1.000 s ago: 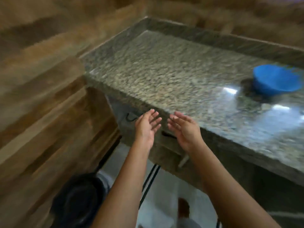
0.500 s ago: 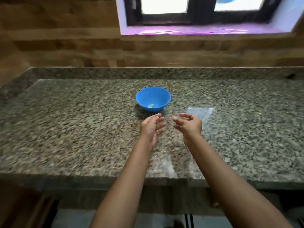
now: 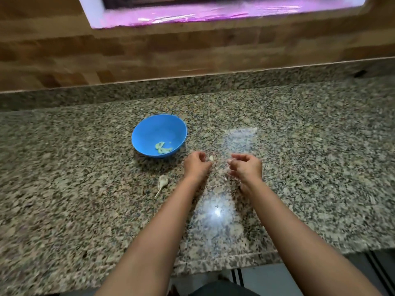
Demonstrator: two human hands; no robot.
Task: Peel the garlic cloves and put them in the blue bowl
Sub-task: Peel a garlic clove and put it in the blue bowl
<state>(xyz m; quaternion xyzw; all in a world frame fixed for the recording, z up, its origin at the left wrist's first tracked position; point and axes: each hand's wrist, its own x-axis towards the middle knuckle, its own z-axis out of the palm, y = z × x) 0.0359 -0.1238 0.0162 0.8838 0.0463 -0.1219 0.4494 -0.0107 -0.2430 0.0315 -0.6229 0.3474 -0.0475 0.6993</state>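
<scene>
Blue bowl [image 3: 149, 129] on granite counter [image 3: 64, 189] holds a few pale peeled cloves [image 3: 162, 148] at its near wall. Just nearer than the bowl, a garlic bulb remnant [image 3: 163, 180] lies flat, its stalk pointing toward the counter edge. Right of the bowl, the left hand [image 3: 196, 165] has curled fingers and pinches a garlic clove [image 3: 211, 158] at its fingertips, long axis roughly toward the wall. Further right, the right hand [image 3: 245, 167] has curled fingers with thumb near forefinger; cannot tell whether it holds anything.

Left hand [image 3: 196, 166] pinches garlic clove [image 3: 211, 158]; blue bowl [image 3: 158, 131] near.
</scene>
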